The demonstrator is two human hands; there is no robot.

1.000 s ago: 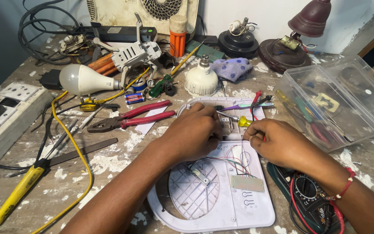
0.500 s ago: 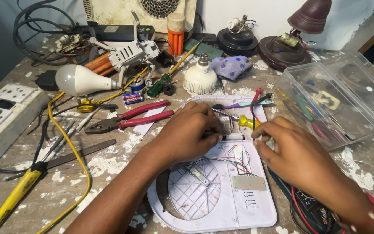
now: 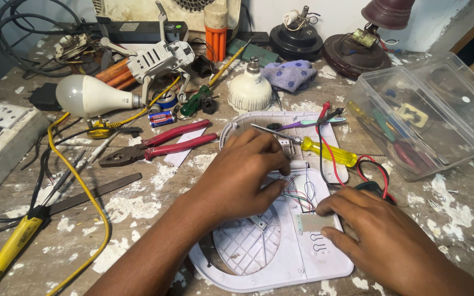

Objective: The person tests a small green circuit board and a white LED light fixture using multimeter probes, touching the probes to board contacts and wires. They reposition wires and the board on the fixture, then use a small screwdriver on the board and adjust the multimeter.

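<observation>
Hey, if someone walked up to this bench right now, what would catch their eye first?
Both hands on the opened white plastic housing at the front of the bench: the left hand over its thin wires, the right hand by a small grey board. A yellow-handled screwdriver lies across its far end. Red-handled pliers and a large white bulb stand out to the left.

Clear plastic storage box (image 3: 412, 115), rectangular, lid open, stands right of the white plastic housing (image 3: 281, 257), with a small yellow-and-white label card (image 3: 412, 116) inside it. Small cylindrical battery (image 3: 161, 118) with a red and blue printed wrapper lies left of and above the housing, just beyond the red-handled pliers. Long black box (image 3: 141, 32) with a pale rectangular sticker (image 3: 125, 26) on top sits far behind the housing, at the back edge of the table.
</observation>
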